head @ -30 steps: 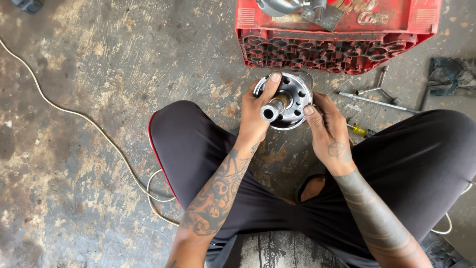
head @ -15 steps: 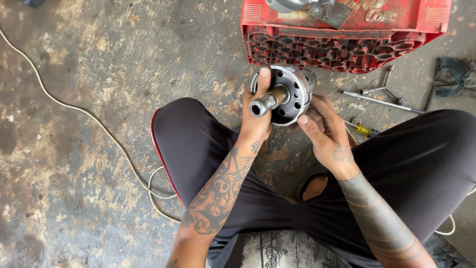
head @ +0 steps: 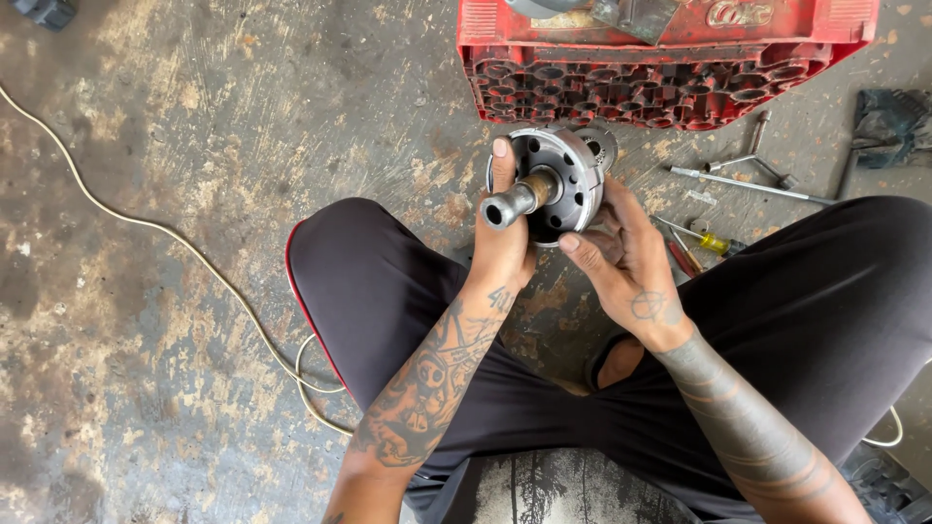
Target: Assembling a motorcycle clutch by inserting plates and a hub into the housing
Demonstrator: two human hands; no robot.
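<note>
Red crate (head: 670, 82) cut off at top edge, grey object (head: 44, 12) cropped at corner

1. The left hand (head: 502, 247) is raised in front of the body, palm turned toward the right, fingers curled closed around what it holds.
2. Its thumb stretches straight up, away from the body, and lies flat.
3. The left forearm rises from the lower middle of the view, tattooed from elbow to wrist, angled up and slightly rightward.
4. The right hand (head: 626, 267) sits just beside the left, back of the hand facing the camera, fingers cupped and gripping from below and behind.
5. The right forearm enters from the lower right corner, banded with tattoos, angled up and leftward.
6. Both wrists are nearly level, the hands close together, knuckles almost meeting.
</note>
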